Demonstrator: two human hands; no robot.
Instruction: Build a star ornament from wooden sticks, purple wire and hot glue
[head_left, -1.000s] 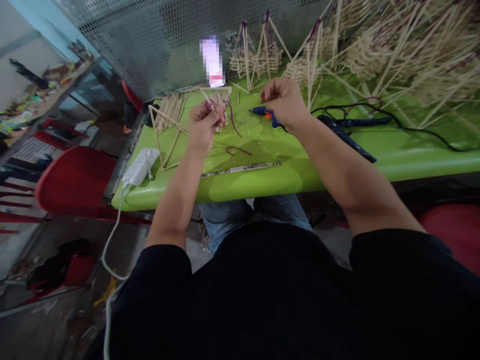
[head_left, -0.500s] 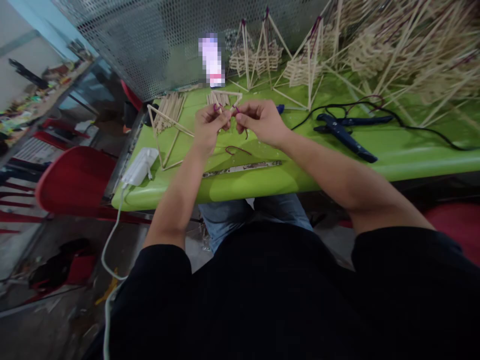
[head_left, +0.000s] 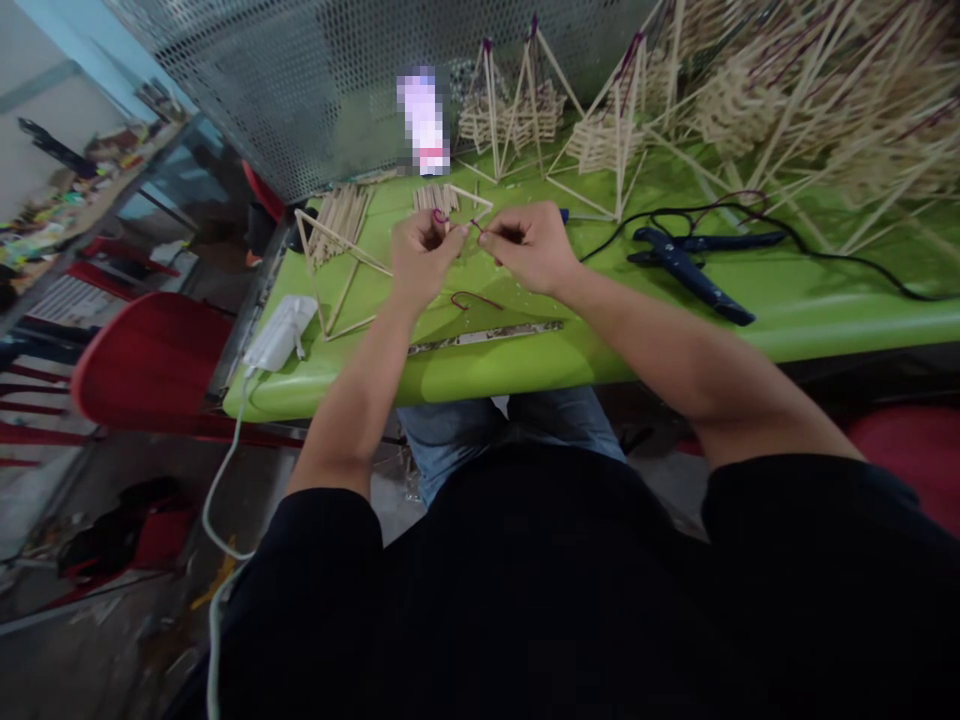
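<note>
Over the green table [head_left: 480, 375], my left hand [head_left: 425, 250] is closed, pinching a thin dark red string [head_left: 439, 214] that loops above its fingers. My right hand [head_left: 531, 245] is closed on the string too, a short way to the right, with a small knot or twist between the two hands. Thin wooden sticks [head_left: 472, 198] stick out just behind the fingers; how they join the string is too small to tell. Left of my hands lies a frame of sticks [head_left: 343, 298]. A loose red string [head_left: 476, 299] and a patterned strip [head_left: 487, 337] lie nearer the front edge.
Stick bundles [head_left: 341, 222] and a lit phone [head_left: 425, 125] are at the back. Woven stick models [head_left: 615, 140] crowd the back right. Dark blue pliers [head_left: 690, 265] and a black cable [head_left: 847, 258] lie right. A white adapter [head_left: 281, 335] sits at the left corner.
My right hand has shifted slightly right, so the gap between my fingertips is a little wider. The sticks behind them have changed angle, and the string loop at my left hand shows more.
</note>
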